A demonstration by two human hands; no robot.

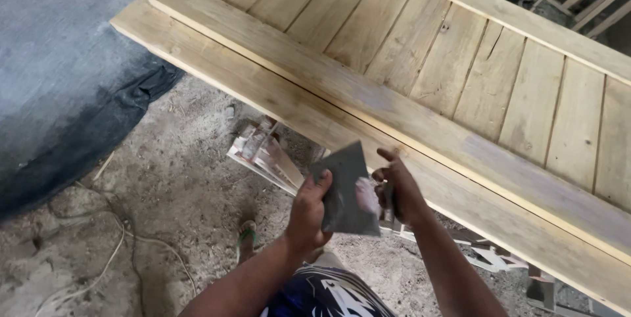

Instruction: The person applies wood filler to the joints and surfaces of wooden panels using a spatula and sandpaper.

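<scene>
- Sandpaper sheet (346,193), dark grey, roughly square, held upright in the air just in front of the near edge of the wooden door panel (420,80), one corner pointing up toward the panel's long rail.
- Left hand (307,215) on the sheet's left edge, thumb pressed over the face, fingers curled behind and clamped on the paper.
- Right hand (396,192) at the sheet's right edge, thumb and lower fingers pinching the paper together with a thin dark object, too small to identify; index finger raised free, pointing toward the panel.
- Pale worn patch on the sheet's right half, beside the right hand.
- Door panel of unfinished light timber, lying flat and running diagonally, vertical slats set inside a frame; greyish smear along the rail nearest the hands.
- Stack of short wood offcuts (266,156) on the ground under the panel's near edge, left of the sandpaper.
- Sandalled foot (246,235) on the dirt floor (164,185) below the left hand, well clear of the panel.
- Thin cord (108,258) trailing across the dirt, far left of the panel.
- Dark tarpaulin (72,80) covering the ground beyond the panel's left end.
- Patterned blue shorts (328,294) at the bottom edge, below both forearms.
</scene>
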